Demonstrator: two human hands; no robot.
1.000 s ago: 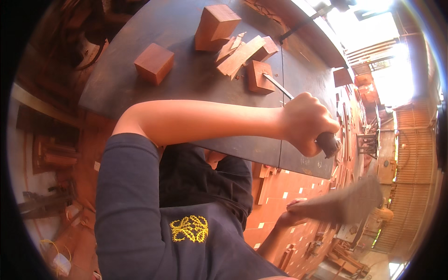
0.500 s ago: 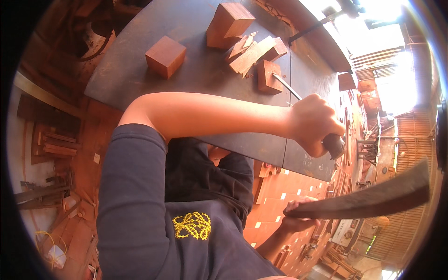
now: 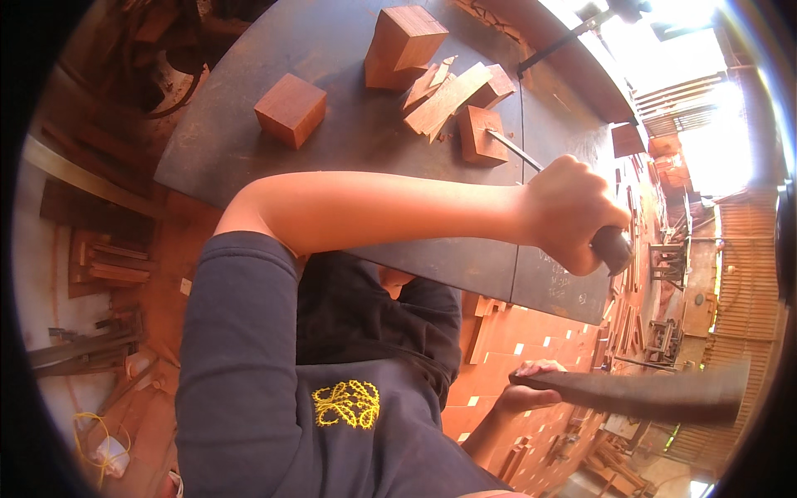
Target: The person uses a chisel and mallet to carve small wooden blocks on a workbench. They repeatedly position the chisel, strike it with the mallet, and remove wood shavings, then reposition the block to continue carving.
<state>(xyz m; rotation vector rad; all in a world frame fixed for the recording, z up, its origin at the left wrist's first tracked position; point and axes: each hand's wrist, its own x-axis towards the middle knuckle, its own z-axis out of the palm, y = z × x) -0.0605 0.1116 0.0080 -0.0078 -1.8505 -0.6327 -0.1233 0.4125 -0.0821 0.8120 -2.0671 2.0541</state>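
1. Chisel [image 3: 516, 149] meets a wooden block [image 3: 473, 141] on the counter [image 3: 207, 149], its long axis slanting down-right.
2. Left grip [image 3: 573, 214], nearer, is clamped around its handle [image 3: 613, 249].
3. Right grip [image 3: 535, 390], below, clasps a brown club [image 3: 647, 397], apart from the handle.

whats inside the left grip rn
Inside the left grip is a chisel-like tool. Its metal blade shows on one side, pointing at a reddish wooden block, and its dark handle end on the other. The part between is covered and cannot be seen.
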